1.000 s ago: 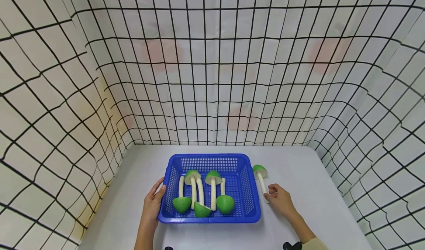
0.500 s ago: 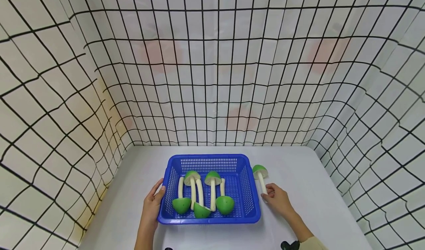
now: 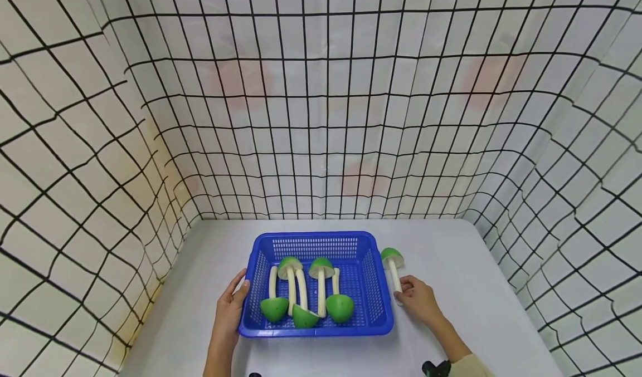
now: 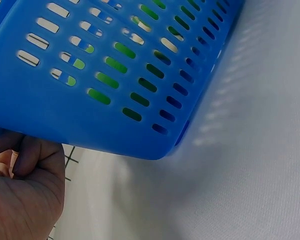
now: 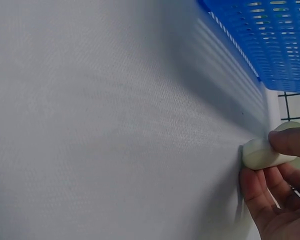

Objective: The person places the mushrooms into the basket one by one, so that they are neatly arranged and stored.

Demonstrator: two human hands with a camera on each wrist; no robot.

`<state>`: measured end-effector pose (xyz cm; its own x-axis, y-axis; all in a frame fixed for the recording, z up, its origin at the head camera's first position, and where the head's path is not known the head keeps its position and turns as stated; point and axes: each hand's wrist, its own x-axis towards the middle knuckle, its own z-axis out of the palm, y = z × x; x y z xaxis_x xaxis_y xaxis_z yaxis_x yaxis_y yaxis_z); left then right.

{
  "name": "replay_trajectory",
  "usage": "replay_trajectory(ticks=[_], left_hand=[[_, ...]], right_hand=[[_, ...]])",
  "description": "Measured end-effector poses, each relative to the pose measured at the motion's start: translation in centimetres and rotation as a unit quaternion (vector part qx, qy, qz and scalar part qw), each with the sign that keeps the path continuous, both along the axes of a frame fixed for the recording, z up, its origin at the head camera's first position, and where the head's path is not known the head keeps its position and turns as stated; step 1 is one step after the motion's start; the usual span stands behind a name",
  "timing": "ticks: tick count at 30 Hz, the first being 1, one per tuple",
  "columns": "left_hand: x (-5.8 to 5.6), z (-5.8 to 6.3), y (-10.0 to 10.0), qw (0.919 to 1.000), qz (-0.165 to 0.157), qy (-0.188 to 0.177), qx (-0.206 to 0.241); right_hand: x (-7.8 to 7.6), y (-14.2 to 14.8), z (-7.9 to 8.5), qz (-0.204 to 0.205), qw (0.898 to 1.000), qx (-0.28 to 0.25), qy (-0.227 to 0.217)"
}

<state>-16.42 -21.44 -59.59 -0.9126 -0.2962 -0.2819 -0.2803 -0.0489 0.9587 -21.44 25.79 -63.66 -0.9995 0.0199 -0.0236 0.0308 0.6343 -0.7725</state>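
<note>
My left hand (image 3: 232, 304) grips the left rim of a blue plastic basket (image 3: 316, 332), its thumb at the top edge; in the left wrist view its fingers (image 4: 32, 155) curl at the rim. Inside the basket lie several toy mushrooms with green caps (image 3: 340, 308) and white stems, some cap-up, some cap-down. Just outside the basket's right wall lies another toy mushroom (image 3: 392, 256), cap pointing away. My right hand (image 3: 420, 300) pinches the lower end of its stem (image 5: 260, 154), thumb on top and fingers beneath, close over the white surface.
A white tabletop (image 3: 451, 254) lies under everything. White walls with a black grid (image 3: 326, 115) enclose the back and both sides. A dark object (image 3: 436, 368) shows by the right wrist at the bottom edge, and a small dark one (image 3: 254, 374) near the left forearm.
My right hand has shifted slightly left, its fingers closing in on the stem end. The left hand, the basket and the mushrooms in it stay as they were.
</note>
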Motion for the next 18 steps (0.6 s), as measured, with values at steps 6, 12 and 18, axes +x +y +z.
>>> replay_trajectory(ticks=[6, 12, 18], left_hand=[[0.1, 0.2, 0.0, 1.0, -0.002, 0.0, 0.003], [0.2, 0.3, -0.1, 1.0, 0.004, -0.001, 0.008], [0.1, 0.1, -0.1, 1.0, -0.002, -0.002, 0.009]], right_hand=[[0.2, 0.5, 0.0, -0.015, 1.0, -0.011, -0.006], [0.5, 0.8, 0.5, -0.036, 0.999, -0.021, -0.004], [0.8, 1.1, 1.4, -0.047, 0.999, -0.021, 0.004]])
